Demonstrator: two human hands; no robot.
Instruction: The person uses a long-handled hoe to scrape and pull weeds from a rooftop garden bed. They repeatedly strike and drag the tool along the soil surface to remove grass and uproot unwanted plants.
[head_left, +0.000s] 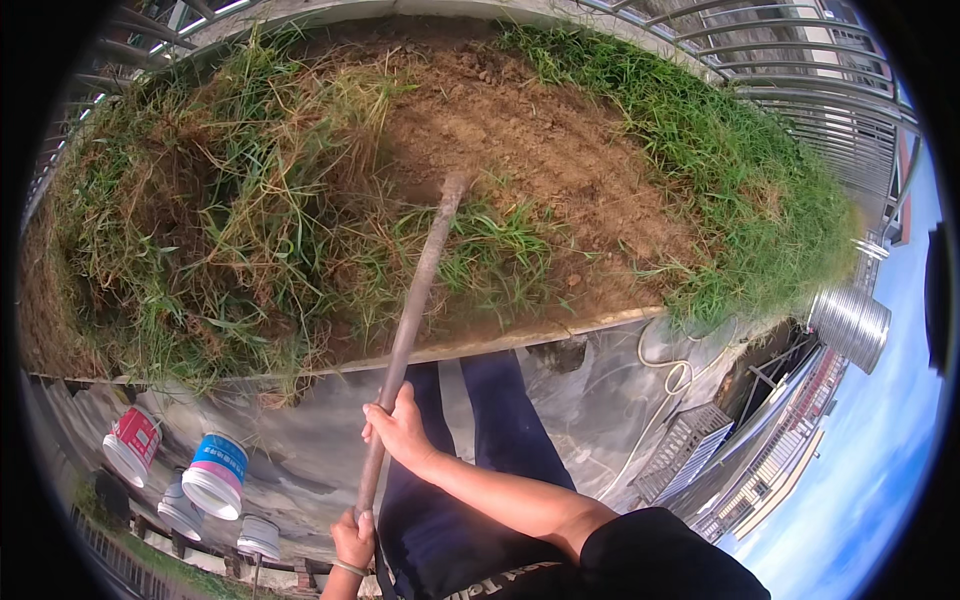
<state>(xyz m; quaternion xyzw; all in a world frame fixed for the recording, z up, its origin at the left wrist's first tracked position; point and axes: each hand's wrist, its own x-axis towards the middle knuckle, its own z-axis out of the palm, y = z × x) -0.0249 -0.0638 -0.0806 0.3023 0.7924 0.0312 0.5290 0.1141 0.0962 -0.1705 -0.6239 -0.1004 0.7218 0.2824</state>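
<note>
A long wooden tool handle (420, 289) slants up from my hands to the soil bed. My right hand (397, 427) is closed around the handle near the bed's edge. Lower down, by the handle's near end, my left hand (354, 536) grips it, with a bangle on the wrist. The handle's far end meets the ground where bare brown soil (517, 142) borders a tuft of green grass (499, 244); the tool's head cannot be made out there. Thick, tangled grass (247, 195) covers the left of the bed.
A low concrete edge (600, 324) bounds the bed in front of my legs. Several plastic buckets (217, 469) stand at lower left on the concrete floor. A pale hose (679, 375) lies to the right, near a slatted plastic crate (679, 450). Metal railings (817, 82) run behind the bed.
</note>
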